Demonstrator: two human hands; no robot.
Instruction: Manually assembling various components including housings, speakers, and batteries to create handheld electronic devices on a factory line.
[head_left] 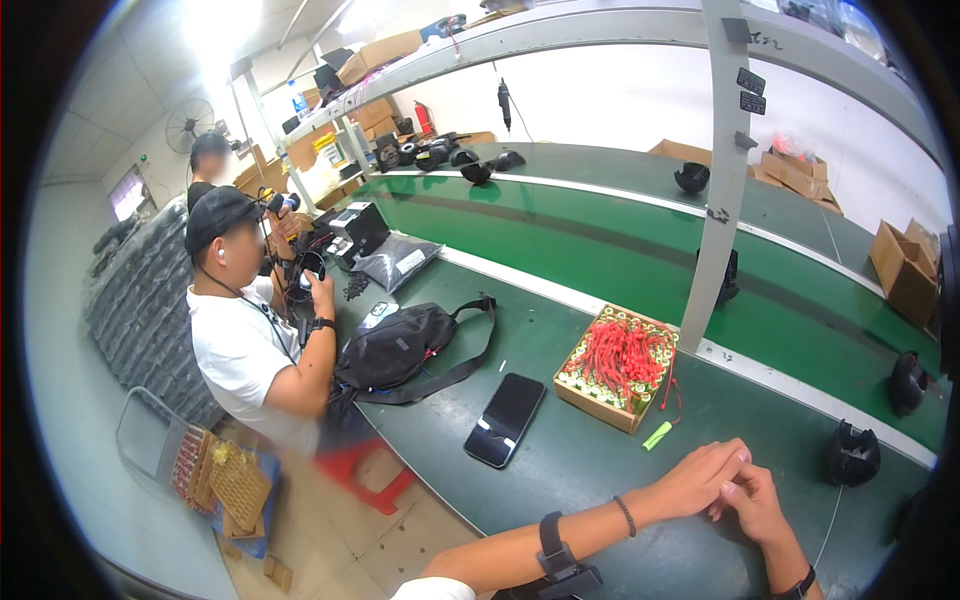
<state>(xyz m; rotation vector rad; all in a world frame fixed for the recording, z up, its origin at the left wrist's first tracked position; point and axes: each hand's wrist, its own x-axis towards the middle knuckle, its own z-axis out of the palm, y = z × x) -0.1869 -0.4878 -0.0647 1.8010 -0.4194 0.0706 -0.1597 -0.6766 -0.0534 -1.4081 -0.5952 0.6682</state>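
Both hands meet above the green bench top, fingertips touching. My left hand (700, 482) reaches across from the lower middle, its fingers closed and bent toward the other hand. My right hand (757, 503) comes up from the lower right with curled fingers pressed against the left ones. Anything between the fingers is hidden. Close by lies a single green battery cell (657, 436) with a red wire. Beyond it, a cardboard box (598, 404) holds many upright cells topped by a tangle of red wires (622, 352). A dark phone (505, 420) lies flat left of the box.
A black bag (395, 348) lies on the bench at left, beside a co-worker in a white shirt (235, 345). A grey post (715, 215) rises behind the box. Black plastic shells (853, 455) stand at right and on the green conveyor belt (590, 235).
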